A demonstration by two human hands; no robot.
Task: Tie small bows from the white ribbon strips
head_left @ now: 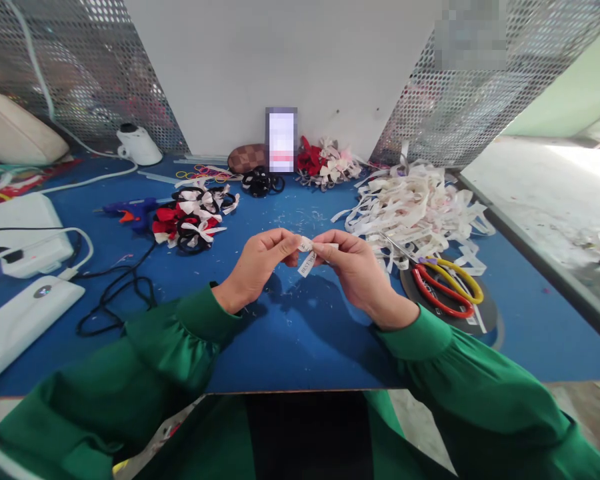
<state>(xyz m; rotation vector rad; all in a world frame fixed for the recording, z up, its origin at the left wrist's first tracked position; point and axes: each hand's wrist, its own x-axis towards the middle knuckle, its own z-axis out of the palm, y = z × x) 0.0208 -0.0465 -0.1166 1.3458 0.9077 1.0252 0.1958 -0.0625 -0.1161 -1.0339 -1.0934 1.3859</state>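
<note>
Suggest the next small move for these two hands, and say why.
Probably ease the printed white ribbon gently snug: the left hand and right hand pinch it close together, and its lettered end juts down between them. Whether it is knotted there cannot be told, so a light pull seems safest.

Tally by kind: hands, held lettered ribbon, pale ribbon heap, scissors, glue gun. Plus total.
Hands: 2 (left hand, right hand)
Held lettered ribbon: 1, seemingly one piece
Pale ribbon heap: 1, strips not counted
Scissors: 1
Glue gun: 1
Total: 6
</note>
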